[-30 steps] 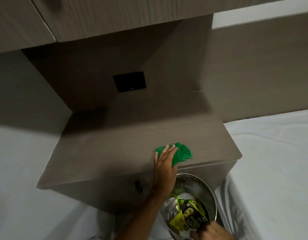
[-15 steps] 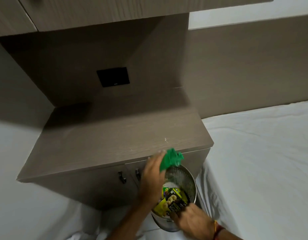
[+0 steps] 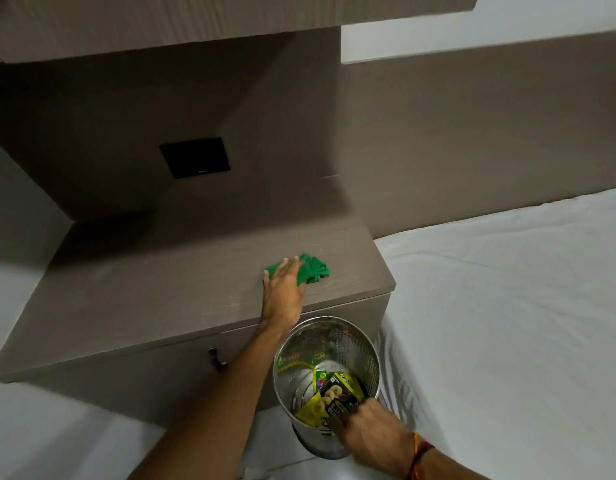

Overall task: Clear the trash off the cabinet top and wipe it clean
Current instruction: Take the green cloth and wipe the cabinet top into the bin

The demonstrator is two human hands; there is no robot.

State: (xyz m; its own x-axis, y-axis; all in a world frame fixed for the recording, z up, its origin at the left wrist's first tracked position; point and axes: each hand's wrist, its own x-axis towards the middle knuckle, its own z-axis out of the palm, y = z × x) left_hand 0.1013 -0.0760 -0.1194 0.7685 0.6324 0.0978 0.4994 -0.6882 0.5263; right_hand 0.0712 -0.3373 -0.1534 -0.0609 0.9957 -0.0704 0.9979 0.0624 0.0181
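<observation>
My left hand (image 3: 284,289) lies flat on a crumpled green cloth (image 3: 315,270) and presses it against the brown cabinet top (image 3: 154,292) near its right front corner. Below the front edge of the cabinet, my right hand (image 3: 365,431) grips the near rim of a shiny perforated metal bin (image 3: 334,344). Inside the bin lie yellow and black snack wrappers (image 3: 332,393). Faint pale streaks show on the cabinet top to the left of my left hand.
A black switch plate (image 3: 195,156) sits on the back wall above the cabinet. An upper cabinet (image 3: 195,22) overhangs the top. A bed with a white sheet (image 3: 507,306) lies close on the right. A small door handle (image 3: 216,360) juts from the cabinet front.
My left hand lifted the cloth off the front edge over the bin, then returned it onto the cabinet top near the right corner. My right hand stays at the bin.
</observation>
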